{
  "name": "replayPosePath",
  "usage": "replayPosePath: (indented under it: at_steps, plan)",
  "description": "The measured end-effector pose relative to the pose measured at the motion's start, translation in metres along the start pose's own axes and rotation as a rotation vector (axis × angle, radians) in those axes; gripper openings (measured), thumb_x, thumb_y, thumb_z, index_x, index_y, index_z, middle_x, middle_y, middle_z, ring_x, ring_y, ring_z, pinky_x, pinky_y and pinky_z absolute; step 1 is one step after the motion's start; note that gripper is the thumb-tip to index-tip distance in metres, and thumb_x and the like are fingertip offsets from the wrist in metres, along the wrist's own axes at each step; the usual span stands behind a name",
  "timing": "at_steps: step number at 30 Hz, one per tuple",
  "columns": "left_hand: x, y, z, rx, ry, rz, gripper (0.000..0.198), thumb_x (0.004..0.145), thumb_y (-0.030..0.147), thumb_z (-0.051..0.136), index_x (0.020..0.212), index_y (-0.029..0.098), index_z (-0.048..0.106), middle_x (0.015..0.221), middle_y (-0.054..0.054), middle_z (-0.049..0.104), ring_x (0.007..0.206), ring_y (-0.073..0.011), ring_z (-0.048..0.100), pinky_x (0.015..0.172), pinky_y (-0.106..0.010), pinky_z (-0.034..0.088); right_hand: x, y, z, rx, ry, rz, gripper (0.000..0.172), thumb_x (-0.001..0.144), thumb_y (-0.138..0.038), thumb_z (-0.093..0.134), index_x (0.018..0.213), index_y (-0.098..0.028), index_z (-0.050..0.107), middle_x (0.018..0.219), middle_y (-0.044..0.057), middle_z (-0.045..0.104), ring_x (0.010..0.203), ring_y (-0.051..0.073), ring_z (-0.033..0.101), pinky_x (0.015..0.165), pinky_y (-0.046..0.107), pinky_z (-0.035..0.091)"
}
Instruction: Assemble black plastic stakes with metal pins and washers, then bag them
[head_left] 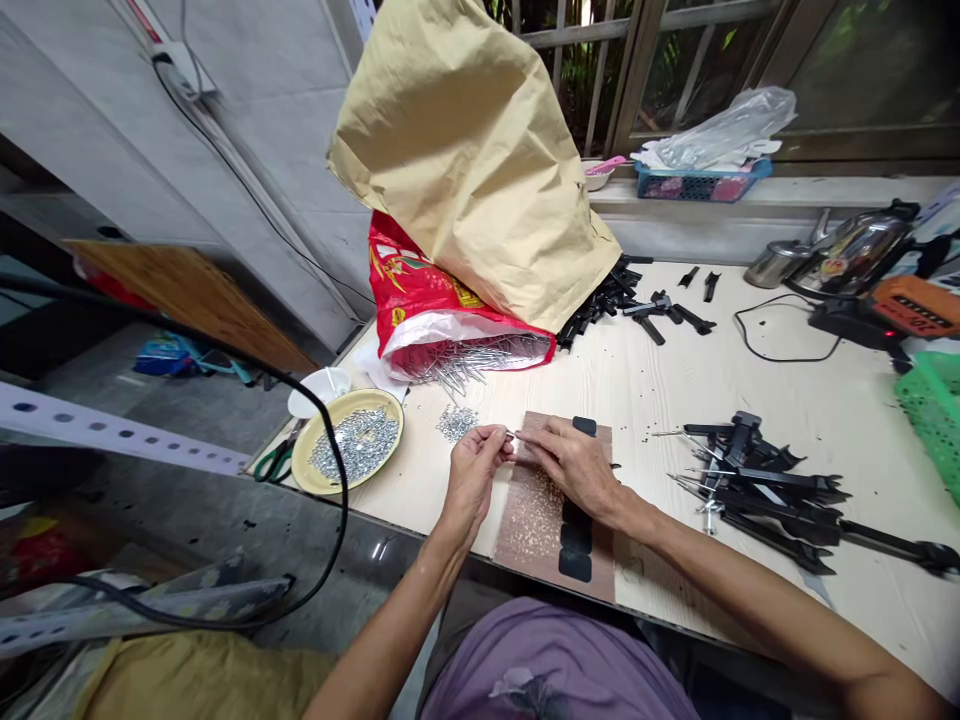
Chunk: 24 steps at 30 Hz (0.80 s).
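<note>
Left hand (472, 470) and right hand (574, 465) pinch a pin (510, 434) over the board (532, 520); a small pile (757, 480) looks finished, bag (427, 310) and plate (356, 450) apparently hold plenty more.

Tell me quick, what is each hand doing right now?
Left hand: closed, pinching a thin metal pin.
Right hand: fingers bent at the pin's other end, over the brown board; grip cannot be told.

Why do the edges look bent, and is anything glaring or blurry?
Head view: the wide lens bows the pale wooden table; daylight is soft, shadows faint; glare on the shiny steel kettle; left hand and right hand sharp.
</note>
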<state>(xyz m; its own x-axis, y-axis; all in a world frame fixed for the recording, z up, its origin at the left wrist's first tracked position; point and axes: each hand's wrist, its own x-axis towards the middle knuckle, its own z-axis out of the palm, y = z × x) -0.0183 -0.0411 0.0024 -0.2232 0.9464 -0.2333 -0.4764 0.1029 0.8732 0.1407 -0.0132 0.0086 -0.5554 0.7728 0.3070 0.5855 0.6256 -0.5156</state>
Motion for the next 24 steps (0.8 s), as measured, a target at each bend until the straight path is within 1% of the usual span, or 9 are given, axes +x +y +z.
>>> replayPosePath:
  at_steps: [6,9,12,15,17,20,24]
  plan:
    - [0.001,-0.002,0.0,0.017,-0.013,0.02,0.02,0.069,0.026,0.073,0.079,0.012,0.062,0.065,0.0,0.062,0.057,-0.0077,0.056,0.062,-0.022,0.046,-0.001,-0.001,-0.001,-0.007,-0.005,0.009,0.029,0.094,-0.026,0.043,0.117,-0.026,0.06,0.084,0.003,0.056,0.074,0.014,0.056,0.065,0.025,0.043]
    - [0.002,-0.004,-0.003,0.039,-0.029,0.006,0.024,0.069,0.026,0.073,0.086,0.011,0.066,0.067,0.0,0.063,0.059,-0.0077,0.057,0.064,-0.022,0.047,-0.002,0.0,-0.001,-0.03,0.001,0.006,0.028,0.094,-0.026,0.042,0.115,-0.026,0.061,0.083,0.003,0.056,0.073,0.014,0.056,0.063,0.025,0.042]
    - [0.004,-0.007,-0.006,0.11,-0.054,0.007,0.029,0.069,0.028,0.073,0.092,0.011,0.068,0.069,-0.001,0.064,0.062,-0.0086,0.058,0.067,-0.023,0.048,-0.005,0.001,0.0,-0.002,0.015,0.019,0.025,0.094,-0.026,0.042,0.112,-0.023,0.061,0.085,0.003,0.059,0.076,0.015,0.057,0.065,0.025,0.042]
    - [0.004,-0.009,-0.008,0.215,-0.062,0.042,0.028,0.071,0.03,0.071,0.092,0.012,0.068,0.069,-0.001,0.065,0.062,-0.0092,0.059,0.066,-0.022,0.048,-0.009,0.002,0.002,0.044,0.033,0.04,0.021,0.094,-0.026,0.043,0.105,-0.02,0.059,0.091,0.004,0.062,0.082,0.015,0.059,0.069,0.025,0.043]
    - [0.004,-0.009,-0.009,0.284,-0.068,0.055,0.027,0.071,0.031,0.07,0.091,0.012,0.069,0.066,-0.001,0.064,0.061,-0.0099,0.059,0.064,-0.022,0.048,-0.011,0.003,0.002,0.018,0.028,0.052,0.02,0.094,-0.026,0.042,0.101,-0.02,0.059,0.09,0.004,0.063,0.082,0.016,0.06,0.069,0.026,0.043]
    - [0.004,-0.008,-0.009,0.358,-0.087,0.043,0.028,0.072,0.033,0.07,0.09,0.012,0.069,0.062,-0.001,0.064,0.058,-0.011,0.059,0.061,-0.022,0.047,-0.013,0.003,0.001,-0.085,0.026,0.068,0.022,0.095,-0.028,0.04,0.094,-0.019,0.06,0.088,0.005,0.063,0.081,0.017,0.059,0.063,0.025,0.041]
    - [0.003,-0.008,-0.007,0.368,-0.108,0.022,0.029,0.072,0.035,0.07,0.089,0.012,0.068,0.061,0.0,0.064,0.056,-0.0112,0.059,0.06,-0.023,0.047,-0.015,0.001,0.0,-0.124,0.058,0.073,0.02,0.094,-0.028,0.041,0.096,-0.019,0.059,0.09,0.005,0.063,0.081,0.016,0.06,0.061,0.025,0.039]
